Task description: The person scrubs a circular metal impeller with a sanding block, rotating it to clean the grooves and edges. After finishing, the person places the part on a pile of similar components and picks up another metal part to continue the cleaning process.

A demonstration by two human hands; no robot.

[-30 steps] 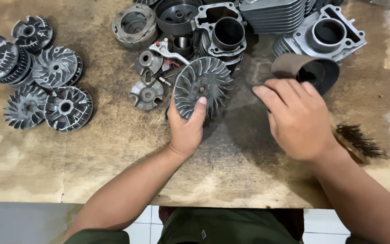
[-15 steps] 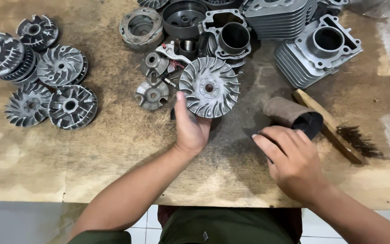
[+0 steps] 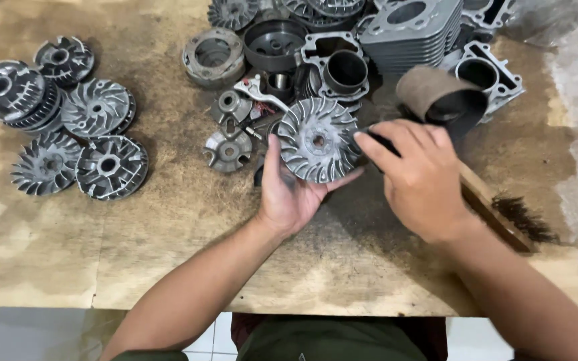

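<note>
A: Starting at the far left of the counter [image 3: 168,267]: a cluster of finned pulley discs [image 3: 68,127] sits well away from both hands, with bare wood between it and the middle.

B: And here's the left hand [image 3: 289,194], palm up and half open, cradling the finned fan disc [image 3: 318,140]. Thumb up along the disc's left rim, fingers spread underneath, the disc tilted to face the camera.

A: Just left of it, small hub pieces [image 3: 227,148] and a silver lever [image 3: 257,88] lie near the thumb.

B: Now the right hand [image 3: 423,180]: curled, fingers pinched on a roll of brown abrasive cloth [image 3: 439,97], fingertips touching the disc's right rim. The roll's open end sticks up past the knuckles.

A: Behind that, a crowd: grey drums, a ring part [image 3: 213,55] and finned engine cylinders [image 3: 413,30] packed along the far edge. Little room there.

B: Right of the hand, a wire brush [image 3: 503,210] with a wooden handle lies on the wood, partly under the wrist. The open space is along the near edge, in front of both forearms.

A: Against half a second ago?

B: The right hand has come up from the counter and crossed to the disc, carrying the roll with it. The left hand has opened under the disc, which sits slightly lower and nearer.
</note>
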